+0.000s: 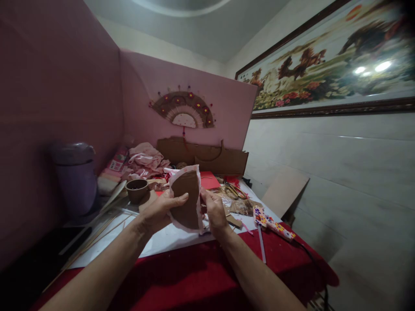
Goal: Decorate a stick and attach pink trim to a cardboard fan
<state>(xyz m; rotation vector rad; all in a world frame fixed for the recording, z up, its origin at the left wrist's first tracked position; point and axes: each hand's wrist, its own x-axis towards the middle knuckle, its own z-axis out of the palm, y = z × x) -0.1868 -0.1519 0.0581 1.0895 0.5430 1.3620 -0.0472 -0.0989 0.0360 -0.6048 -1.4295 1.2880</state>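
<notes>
Above the table I hold up a half-round piece of brown cardboard (187,211) edged with pale pink fabric that wraps round its rim. My left hand (164,207) is closed on its curved left side, the thumb lying across the brown face. At the straight right edge, my right hand (214,211) pinches the fabric border; its fingertips are partly hidden behind the piece. White paper (158,242) lies below on a red cloth (181,276).
A glue gun (274,225) with flowered covering and a glue stick lies at right, its cord trailing off the edge. Scissors (238,191), a brown cup (136,191), crumpled pink fabric (147,157) and a lidded purple container (75,181) stand around. A decorated fan (184,108) hangs behind.
</notes>
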